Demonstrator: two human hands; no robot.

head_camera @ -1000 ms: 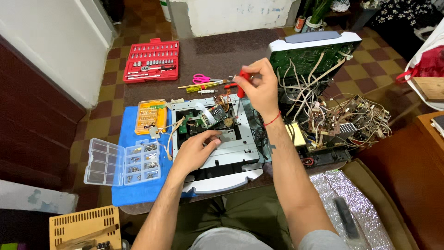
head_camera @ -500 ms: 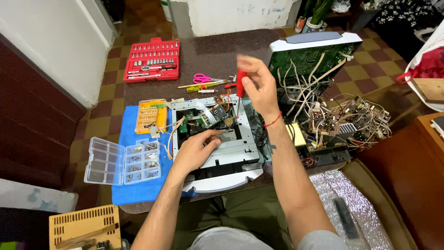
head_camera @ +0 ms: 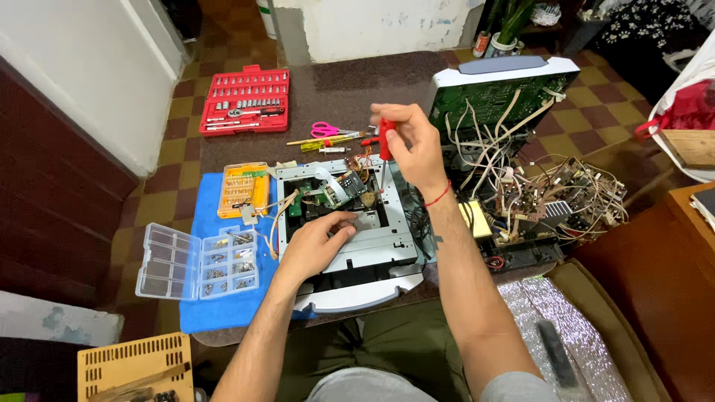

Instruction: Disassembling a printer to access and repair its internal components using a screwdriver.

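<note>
With the right hand [head_camera: 413,145] clamped on the red-handled screwdriver [head_camera: 384,141], keep it upright while the left hand [head_camera: 316,242], fingers loosely apart, steadies the grey metal chassis [head_camera: 372,246].

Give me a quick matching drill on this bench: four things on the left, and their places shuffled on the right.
Things:
1. red-handled screwdriver
2. red socket set case
3. clear parts organizer
4. pink-handled scissors

Places:
A. open on the blue mat, near edge
B. gripped upright in the right hand
C. on the floor at the table's far left
D. on the table beyond the opened device chassis, where the left hand rests

Pairs: 1-B, 2-C, 3-A, 4-D
</note>
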